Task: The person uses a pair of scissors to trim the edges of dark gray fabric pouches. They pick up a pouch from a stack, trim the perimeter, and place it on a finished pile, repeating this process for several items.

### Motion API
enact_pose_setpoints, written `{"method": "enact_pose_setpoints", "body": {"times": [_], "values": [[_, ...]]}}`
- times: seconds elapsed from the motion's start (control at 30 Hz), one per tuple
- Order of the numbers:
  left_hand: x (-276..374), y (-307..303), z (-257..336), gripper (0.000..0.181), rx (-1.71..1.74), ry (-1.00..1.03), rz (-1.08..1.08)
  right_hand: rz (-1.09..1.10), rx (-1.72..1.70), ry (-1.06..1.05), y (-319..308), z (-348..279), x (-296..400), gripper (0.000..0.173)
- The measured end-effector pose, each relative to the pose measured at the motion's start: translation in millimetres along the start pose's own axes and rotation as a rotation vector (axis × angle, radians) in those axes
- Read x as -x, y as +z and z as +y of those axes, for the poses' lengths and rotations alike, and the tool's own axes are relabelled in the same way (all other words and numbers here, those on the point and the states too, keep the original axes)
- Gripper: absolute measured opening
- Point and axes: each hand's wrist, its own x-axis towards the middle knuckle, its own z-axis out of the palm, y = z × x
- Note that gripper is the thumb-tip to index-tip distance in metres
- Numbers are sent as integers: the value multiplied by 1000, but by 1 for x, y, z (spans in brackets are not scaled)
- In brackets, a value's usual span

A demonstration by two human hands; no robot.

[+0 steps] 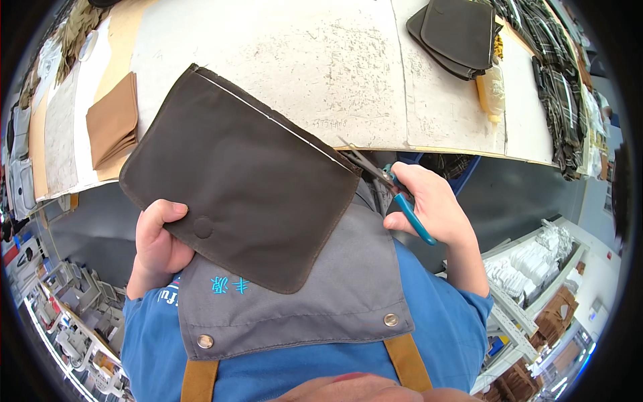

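My left hand (pixel 159 241) grips the lower left edge of a dark brown flap piece (pixel 241 181), thumb on top near a round stitched mark. The piece is tilted, with rounded lower corners and a white line along its raw upper edge. In my right hand (pixel 434 206) are scissors with teal handles (pixel 414 218), their blades parted at the right end of that raw edge. Whether the blades touch the material cannot be told.
Dark flap pieces (pixel 457 37) lie stacked at the worktable's (pixel 281 55) back right, beside a yellowish plastic bottle (pixel 491 93). Folded tan pieces (pixel 114 120) lie at left. Plaid fabric (pixel 562 110) lines the right edge. A blue bin (pixel 464 176) sits below the table.
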Motion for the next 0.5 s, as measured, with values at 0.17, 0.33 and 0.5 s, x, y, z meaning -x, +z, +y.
{"method": "enact_pose_setpoints", "body": {"times": [0.17,0.33,0.5], "values": [[-1,-1,0,41,15,2,14,-8,12,-39,-2,-3,-3,70],[-1,0,-4,40,16,23,42,6,61,-45,-5,-5,-5,69],[-2,-5,-4,40,23,6,16,15,86,-43,-5,-4,-3,69]]}}
